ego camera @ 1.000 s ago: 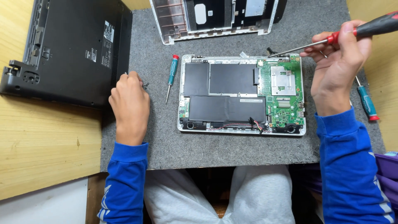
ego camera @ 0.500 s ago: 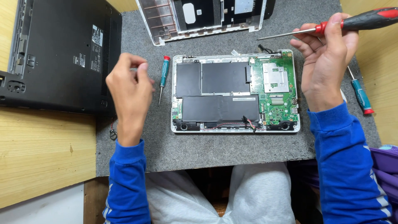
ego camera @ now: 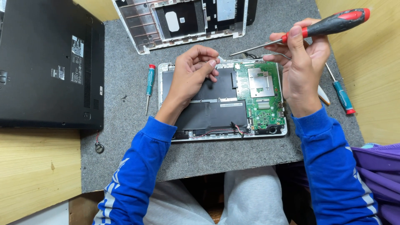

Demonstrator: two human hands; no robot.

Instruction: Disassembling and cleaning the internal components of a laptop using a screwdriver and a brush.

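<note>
— Grey felt mat (ego camera: 125,137) over a pale wooden counter (ego camera: 37,166): that is what we work on. What do we have in our hands?

— Our right hand (ego camera: 302,73) is closed around a red-and-black screwdriver (ego camera: 308,30), raised above the opened laptop (ego camera: 223,100), with thin metal tweezers (ego camera: 277,54) seemingly tucked in the same grip. Our left hand (ego camera: 191,75) hovers over the laptop's upper left, fingers curled and pinched together; whether something tiny sits between them, we cannot tell.

— And how would that laptop handle?

— Light and stiff as a shell, we judge, but delicate inside. The green circuit board (ego camera: 262,96) and the thin red and black wires (ego camera: 235,128) look fragile, and the flat black battery (ego camera: 212,114) should not be bent. We would take hold by the white rim only.

— Counts?

— Three screwdrivers: the one in hand, a small teal one (ego camera: 149,85) left of the laptop, another teal one (ego camera: 339,92) on the right. One detached bottom cover (ego camera: 183,21) above, one closed black laptop (ego camera: 46,66) at left, one coin cell (ego camera: 99,147) near the mat's edge.
</note>
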